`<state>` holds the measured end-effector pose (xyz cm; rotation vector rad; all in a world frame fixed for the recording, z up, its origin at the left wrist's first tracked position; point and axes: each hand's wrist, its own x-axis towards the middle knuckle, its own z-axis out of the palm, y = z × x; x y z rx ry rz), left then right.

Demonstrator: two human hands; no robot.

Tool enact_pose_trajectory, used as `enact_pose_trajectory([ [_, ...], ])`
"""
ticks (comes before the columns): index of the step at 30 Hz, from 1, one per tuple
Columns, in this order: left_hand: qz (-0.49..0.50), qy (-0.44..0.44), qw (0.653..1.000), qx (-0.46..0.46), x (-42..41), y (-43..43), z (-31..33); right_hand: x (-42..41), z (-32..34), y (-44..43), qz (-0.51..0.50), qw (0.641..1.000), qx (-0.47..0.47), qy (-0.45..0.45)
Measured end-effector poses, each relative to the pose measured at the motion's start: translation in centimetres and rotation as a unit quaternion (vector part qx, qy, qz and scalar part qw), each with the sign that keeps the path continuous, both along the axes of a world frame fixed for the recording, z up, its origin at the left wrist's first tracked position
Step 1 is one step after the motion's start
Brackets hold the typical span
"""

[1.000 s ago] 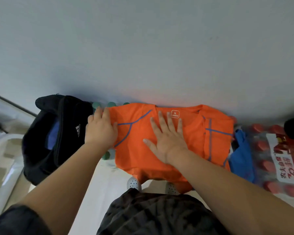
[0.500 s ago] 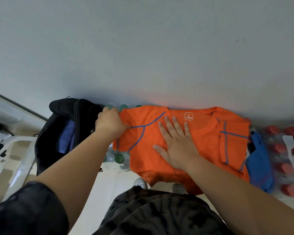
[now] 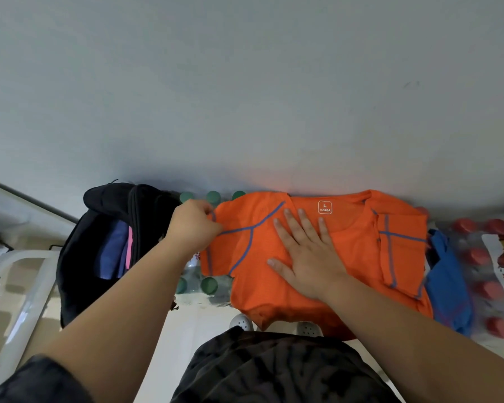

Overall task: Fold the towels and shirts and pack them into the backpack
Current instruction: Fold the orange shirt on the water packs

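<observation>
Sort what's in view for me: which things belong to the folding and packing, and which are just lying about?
Job:
orange shirt, left hand pinching its sleeve, right hand flat on it
black backpack, open
blue cloth, likely next

Lying about:
green-capped bottles
red-capped bottle pack
white frame

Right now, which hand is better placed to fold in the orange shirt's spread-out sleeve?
Left. The left hand pinches the sleeve at its edge, ready to carry it inward; the right hand lies flat on the orange shirt, pinning it.
</observation>
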<state>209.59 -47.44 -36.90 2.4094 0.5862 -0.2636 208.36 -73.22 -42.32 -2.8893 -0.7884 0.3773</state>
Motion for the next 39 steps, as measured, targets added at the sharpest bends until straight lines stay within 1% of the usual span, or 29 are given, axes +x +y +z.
enact_pose_trajectory([
  [2,0.042,-0.012,0.996,-0.072,-0.3,-0.1,-0.2,0.1,0.0,0.0,0.001,1.000,-0.002,0.001],
  [4,0.084,-0.018,0.982,-0.168,-0.3,-0.3,0.0,0.1,0.0,-0.1,0.003,1.000,-0.002,0.004],
  [6,0.103,-0.016,0.971,-0.216,-0.2,-0.5,0.2,0.2,0.1,-0.1,0.007,1.000,-0.002,0.011],
  [11,0.105,-0.003,0.969,-0.225,0.8,-2.4,2.1,0.6,0.5,-0.3,0.020,0.999,-0.006,0.046],
  [15,0.101,-0.010,0.967,-0.234,2.0,-6.9,4.2,1.1,1.2,-1.0,0.017,0.997,0.023,0.072],
  [16,0.106,-0.009,0.964,-0.245,2.2,-8.2,4.4,1.1,1.4,-1.4,0.017,0.997,0.028,0.071],
  [18,0.103,0.015,0.950,-0.294,2.4,-10.8,4.7,1.0,1.9,-2.7,0.019,0.997,0.031,0.061],
  [20,0.077,0.059,0.934,-0.343,2.4,-12.9,4.8,0.8,2.3,-4.4,0.016,0.998,0.045,0.045],
  [21,0.060,0.074,0.931,-0.353,2.3,-13.7,4.7,0.9,2.4,-5.3,0.007,0.998,0.058,0.033],
  [23,0.044,0.063,0.943,-0.323,2.3,-14.0,3.5,1.3,2.5,-7.4,-0.029,0.996,0.089,0.002],
  [24,0.040,0.040,0.956,-0.288,2.3,-13.7,2.9,1.7,2.5,-8.5,-0.051,0.993,0.108,-0.025],
  [26,0.024,-0.013,0.983,-0.181,2.3,-12.8,1.9,3.1,2.4,-11.0,-0.095,0.983,0.133,-0.083],
  [28,-0.002,-0.042,0.997,-0.065,2.6,-11.7,1.5,4.6,3.0,-13.5,-0.143,0.977,0.117,-0.111],
  [30,-0.025,-0.034,0.999,-0.002,3.3,-10.4,1.2,6.0,3.8,-15.8,-0.194,0.973,0.076,-0.100],
  [32,-0.061,0.012,0.997,0.036,4.3,-9.4,0.7,7.2,4.3,-17.5,-0.217,0.973,0.043,-0.059],
  [35,-0.134,0.085,0.984,0.076,5.1,-9.0,0.0,8.3,4.5,-18.5,-0.200,0.979,0.025,-0.025],
  [37,-0.155,0.099,0.980,0.071,5.4,-9.2,-0.6,8.7,4.5,-18.6,-0.193,0.981,0.016,-0.013],
  [39,-0.143,0.103,0.983,0.046,5.8,-9.2,-1.4,8.9,4.4,-18.6,-0.203,0.979,0.016,0.008],
])
